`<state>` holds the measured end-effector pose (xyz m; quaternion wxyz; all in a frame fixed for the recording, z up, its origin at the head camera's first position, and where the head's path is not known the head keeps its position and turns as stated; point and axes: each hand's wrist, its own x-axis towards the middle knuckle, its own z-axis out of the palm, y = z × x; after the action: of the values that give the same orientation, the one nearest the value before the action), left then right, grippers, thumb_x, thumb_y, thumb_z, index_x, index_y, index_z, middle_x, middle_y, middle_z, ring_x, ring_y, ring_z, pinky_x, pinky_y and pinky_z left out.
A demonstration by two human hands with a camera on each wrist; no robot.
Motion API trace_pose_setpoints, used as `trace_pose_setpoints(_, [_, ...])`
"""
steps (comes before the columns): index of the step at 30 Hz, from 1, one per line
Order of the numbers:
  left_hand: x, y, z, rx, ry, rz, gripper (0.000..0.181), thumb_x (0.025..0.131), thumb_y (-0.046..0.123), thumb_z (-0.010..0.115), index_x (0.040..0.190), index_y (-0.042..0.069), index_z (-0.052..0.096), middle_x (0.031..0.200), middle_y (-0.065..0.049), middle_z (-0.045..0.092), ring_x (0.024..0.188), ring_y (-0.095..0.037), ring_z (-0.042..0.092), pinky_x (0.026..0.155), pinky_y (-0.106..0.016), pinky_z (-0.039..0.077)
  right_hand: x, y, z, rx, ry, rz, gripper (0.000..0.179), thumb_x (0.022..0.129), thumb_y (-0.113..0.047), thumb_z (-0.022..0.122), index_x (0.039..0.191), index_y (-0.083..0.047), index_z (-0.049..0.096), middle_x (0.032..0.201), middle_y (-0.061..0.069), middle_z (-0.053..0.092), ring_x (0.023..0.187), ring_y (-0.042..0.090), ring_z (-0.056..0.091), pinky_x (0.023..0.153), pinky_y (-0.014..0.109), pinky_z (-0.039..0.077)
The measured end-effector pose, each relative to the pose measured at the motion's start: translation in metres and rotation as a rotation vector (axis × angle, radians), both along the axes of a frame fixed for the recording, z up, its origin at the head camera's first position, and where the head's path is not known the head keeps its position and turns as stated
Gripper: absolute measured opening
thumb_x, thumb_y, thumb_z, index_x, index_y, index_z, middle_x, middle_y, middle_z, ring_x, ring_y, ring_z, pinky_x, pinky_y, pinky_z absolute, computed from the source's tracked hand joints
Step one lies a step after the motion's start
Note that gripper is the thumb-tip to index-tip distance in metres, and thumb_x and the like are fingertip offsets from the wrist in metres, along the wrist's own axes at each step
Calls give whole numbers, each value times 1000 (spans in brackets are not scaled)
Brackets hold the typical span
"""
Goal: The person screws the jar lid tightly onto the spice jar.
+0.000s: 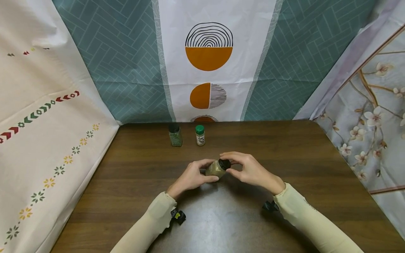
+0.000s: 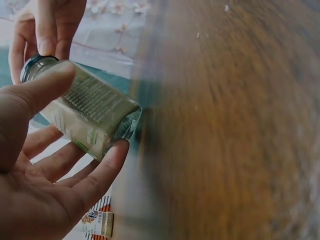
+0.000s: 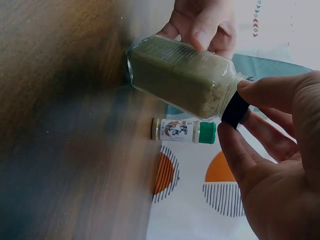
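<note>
A square glass spice jar (image 1: 215, 169) of pale greenish powder is held tilted above the table, its black lid (image 1: 225, 164) towards the right. My left hand (image 1: 193, 176) grips the jar's body, thumb on one face and fingers around the other side, as the left wrist view shows. With thumb and fingertips my right hand (image 1: 251, 170) pinches the black lid (image 3: 235, 110). Printed text covers one face of the jar (image 2: 92, 107). In the right wrist view powder fills most of the jar (image 3: 180, 75), up near its neck.
Towards the back of the wooden table (image 1: 142, 168) stand a green-filled jar with a dark lid (image 1: 175, 137) and, to its right, a small white-labelled shaker with a green cap (image 1: 200, 135). Patterned cloth (image 1: 126, 63) hangs behind the table and at both sides.
</note>
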<state>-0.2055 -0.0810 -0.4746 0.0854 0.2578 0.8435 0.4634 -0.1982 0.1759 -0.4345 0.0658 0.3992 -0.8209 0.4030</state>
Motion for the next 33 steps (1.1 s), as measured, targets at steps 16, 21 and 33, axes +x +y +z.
trace_pose_setpoints(16, [-2,1,0,-20,-9,5,58,88,24,85,140,11,64,133,-11,70,121,-27,68,103,-44,56,-3,1,-2,10,-8,18,46,85,5,80,129,2,67,135,17,65,111,28,71,82,42,64])
trace_pose_setpoints(21, [0,0,1,-6,-34,15,57,88,24,85,140,11,64,134,-11,70,122,-26,68,102,-44,56,-1,1,-3,4,-65,10,49,86,6,78,133,4,64,133,19,64,98,27,75,79,44,64])
trace_pose_setpoints(33, [-1,-2,1,0,-28,15,57,87,24,86,138,11,66,132,-9,71,120,-23,69,101,-42,57,-1,5,-4,29,-78,-56,47,88,-2,80,133,-1,65,115,11,68,93,22,73,76,37,64])
